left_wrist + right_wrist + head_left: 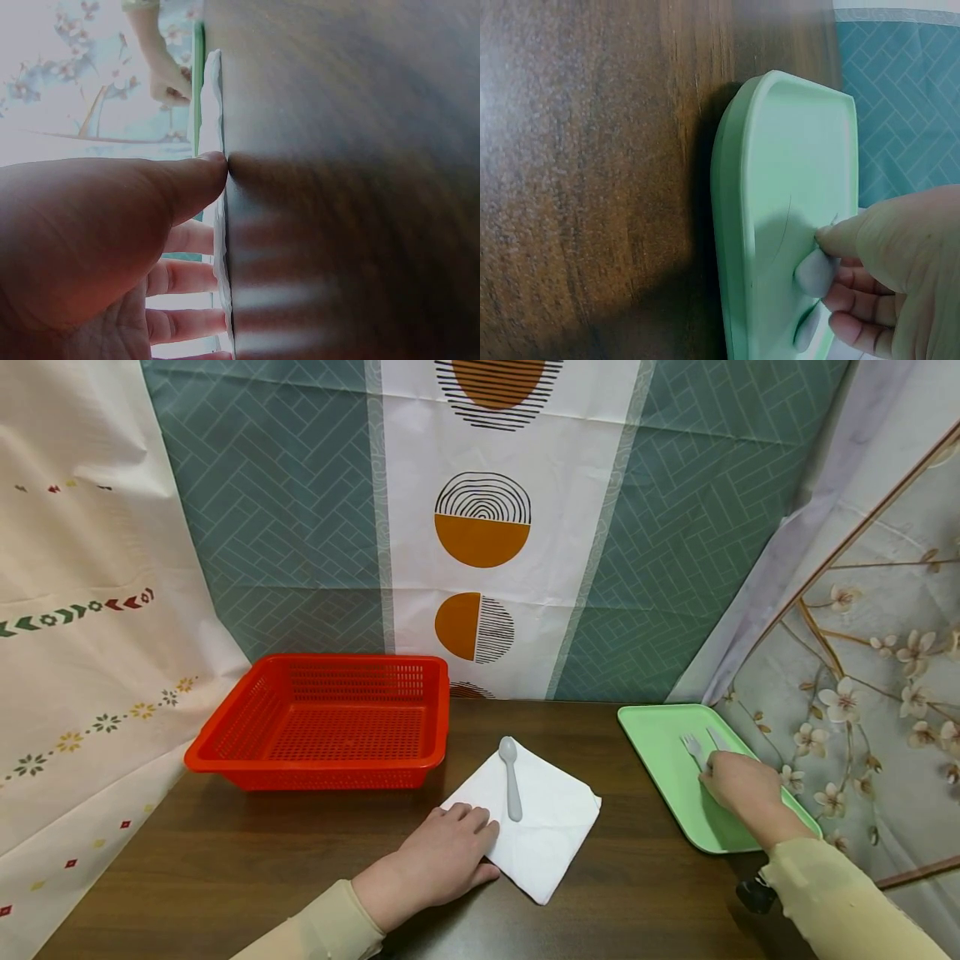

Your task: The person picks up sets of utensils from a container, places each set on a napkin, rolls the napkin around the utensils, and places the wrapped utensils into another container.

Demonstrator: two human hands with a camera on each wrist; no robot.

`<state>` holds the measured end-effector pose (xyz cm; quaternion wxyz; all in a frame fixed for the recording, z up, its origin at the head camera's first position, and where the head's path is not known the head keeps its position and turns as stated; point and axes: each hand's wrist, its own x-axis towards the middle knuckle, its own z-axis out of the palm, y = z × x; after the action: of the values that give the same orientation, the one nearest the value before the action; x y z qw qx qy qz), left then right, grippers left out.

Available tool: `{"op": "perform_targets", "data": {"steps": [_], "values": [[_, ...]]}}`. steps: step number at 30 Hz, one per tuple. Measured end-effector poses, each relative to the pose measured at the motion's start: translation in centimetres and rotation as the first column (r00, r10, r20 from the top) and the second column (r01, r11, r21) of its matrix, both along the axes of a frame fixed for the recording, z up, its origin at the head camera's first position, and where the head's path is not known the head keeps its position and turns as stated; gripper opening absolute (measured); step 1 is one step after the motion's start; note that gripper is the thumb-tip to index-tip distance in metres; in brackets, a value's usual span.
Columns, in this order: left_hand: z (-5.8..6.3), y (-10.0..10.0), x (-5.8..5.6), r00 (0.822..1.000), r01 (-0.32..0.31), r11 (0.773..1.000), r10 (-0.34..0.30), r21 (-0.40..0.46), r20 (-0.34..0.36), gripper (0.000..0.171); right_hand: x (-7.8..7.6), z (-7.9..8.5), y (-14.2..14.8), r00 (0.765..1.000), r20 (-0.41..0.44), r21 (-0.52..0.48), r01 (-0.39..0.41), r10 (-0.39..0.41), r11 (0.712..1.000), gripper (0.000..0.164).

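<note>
my right hand (742, 787) has its fingers curled, thumb and fingertips pinching the handle of the slim pale grey fork (693, 747) on the flat light green tray (663, 747). the slim pale grey knife (717, 740) lies just beside it, so a small pinch seems best. lifting straight up should clear the tray's raised rim. my left hand (448, 849) is loosely spread, gripping nothing, touching the folded white napkin (543, 835), where a pale grey spoon (513, 783) lies. brown wood table (622, 868) shows between napkin and tray, giving room; the flowery cloth (888, 760) is close on the tray's right.
</note>
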<state>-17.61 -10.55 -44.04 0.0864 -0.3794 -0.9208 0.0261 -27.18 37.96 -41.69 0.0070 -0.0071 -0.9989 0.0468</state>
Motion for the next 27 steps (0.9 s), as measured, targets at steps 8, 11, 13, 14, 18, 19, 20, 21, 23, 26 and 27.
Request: {"op": "perform_targets", "data": {"steps": [8, 11, 13, 14, 18, 19, 20, 21, 23, 26, 27], "values": [[-0.03, -0.02, -0.1, 1.0, -0.008, 1.0, 0.008, -0.016, 0.022, 0.052, -0.19, -0.52, 0.03, 1.0, -0.004, -0.019, -0.011, 0.011, 1.0, 0.034], [-0.08, -0.04, -0.12, 1.0, -0.009, 1.0, 0.01, -0.02, 0.023, 0.052, -0.26, -0.43, -0.02, 1.0, -0.004, -0.01, -0.01, 0.01, 1.0, 0.033], [-0.07, -0.06, -0.12, 1.0, -0.008, 1.0, 0.009, -0.02, 0.023, 0.051, -0.26, -0.32, -0.1, 1.0, 0.0, -0.004, -0.009, 0.009, 1.0, 0.032], [-0.07, -0.06, -0.14, 1.0, -0.007, 1.0, 0.008, -0.021, 0.021, 0.051, -0.26, -0.25, -0.16, 1.0, 0.003, -0.002, -0.009, 0.009, 1.0, 0.032], [-0.07, -0.07, -0.12, 1.0, -0.005, 1.0, 0.006, -0.023, 0.016, 0.051, -0.17, -0.02, -0.4, 1.0, 0.011, 0.0, -0.004, 0.004, 1.0, 0.032], [-0.08, -0.07, -0.11, 1.0, -0.004, 1.0, 0.004, -0.022, 0.014, 0.051, -0.15, 0.03, -0.45, 1.0, 0.012, 0.0, -0.003, 0.003, 1.0, 0.032], [-0.07, -0.07, -0.08, 1.0, -0.002, 1.0, 0.003, -0.022, 0.011, 0.05, -0.15, 0.05, -0.49, 1.0, 0.013, 0.0, -0.001, 0.001, 1.0, 0.032], [-0.07, -0.07, -0.07, 1.0, -0.001, 1.0, 0.001, -0.02, 0.008, 0.05, -0.16, 0.05, -0.51, 1.0, 0.013, 0.0, 0.0, 0.0, 1.0, 0.032], [-0.09, -0.1, -0.05, 1.0, -0.001, 1.0, 0.001, -0.02, 0.004, 0.05, -0.09, 0.09, -0.62, 1.0, 0.007, 0.0, -0.003, 0.003, 1.0, 0.032], [-0.13, -0.12, -0.05, 1.0, 0.0, 1.0, 0.0, -0.021, 0.002, 0.05, -0.02, 0.09, -0.71, 1.0, -0.012, -0.004, -0.011, 0.011, 1.0, 0.032], [-0.16, -0.13, -0.08, 1.0, -0.001, 1.0, 0.001, -0.021, 0.002, 0.05, 0.0, 0.05, -0.73, 1.0, -0.021, -0.006, -0.016, 0.016, 1.0, 0.033]]}}
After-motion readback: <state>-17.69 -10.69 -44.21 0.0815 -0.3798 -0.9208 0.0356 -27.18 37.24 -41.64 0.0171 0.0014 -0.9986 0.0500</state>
